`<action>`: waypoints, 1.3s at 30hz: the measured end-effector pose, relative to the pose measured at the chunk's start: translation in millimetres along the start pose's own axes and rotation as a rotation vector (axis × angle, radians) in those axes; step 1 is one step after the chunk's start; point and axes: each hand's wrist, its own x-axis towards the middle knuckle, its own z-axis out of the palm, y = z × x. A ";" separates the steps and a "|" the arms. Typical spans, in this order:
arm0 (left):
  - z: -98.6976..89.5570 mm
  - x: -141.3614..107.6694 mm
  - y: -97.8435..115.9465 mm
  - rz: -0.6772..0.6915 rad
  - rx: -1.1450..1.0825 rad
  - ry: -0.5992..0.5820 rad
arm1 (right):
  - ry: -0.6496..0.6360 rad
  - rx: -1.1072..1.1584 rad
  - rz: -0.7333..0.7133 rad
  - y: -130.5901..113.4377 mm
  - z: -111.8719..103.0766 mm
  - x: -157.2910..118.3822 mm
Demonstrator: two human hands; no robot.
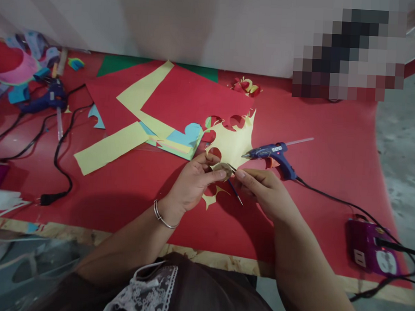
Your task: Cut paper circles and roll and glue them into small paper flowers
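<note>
Left hand: the left hand (192,182), just below the middle of the frame, is closed in a pinch, thumb over the face of a small round disc (222,170) and fingers behind it.
Right hand: the right hand (263,186), just right of it, is curled, pinching a thin dark tool (231,168) whose tip reaches the disc; the tool is probably a pointed blade or pen, but the fingers cover most of it.
Disc: pale, held between the two hands, over the lower edge of a yellow cut-out sheet (234,143).
Blue stick: a slim blue stick (236,193) with a light tip slants below the disc.
Bracelet: a silver bracelet (159,214) circles the left wrist.
Glue gun: a blue glue gun (268,152) lies right of center, nozzle pointing left, beside the yellow sheet; its black cord runs toward a purple box (371,247) at lower right.
Upper left: a second glue gun (47,97) lies near blue and pink paper pieces.
Center left: a yellow strip (110,148) lies near a stack of coloured paper (183,142).
Behind: a large red sheet (196,97) partly covers a green sheet (123,64).
Lower left: a black plug (54,199) rests on the red tabletop (107,206).
</note>
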 end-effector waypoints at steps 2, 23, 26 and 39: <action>-0.1 0.2 -1.7 -0.004 -0.011 -0.008 | 0.004 0.002 0.006 0.5 0.0 0.0; 4.0 -2.0 -8.9 0.016 -0.047 0.005 | 0.012 -0.020 -0.031 -2.5 -0.2 -0.9; 3.6 -1.6 -8.5 0.030 -0.056 0.022 | 0.016 -0.030 -0.040 -3.2 -0.8 -1.1; 2.4 -1.7 -7.4 0.158 0.016 -0.044 | 0.045 -0.074 -0.126 -9.4 -2.1 -2.1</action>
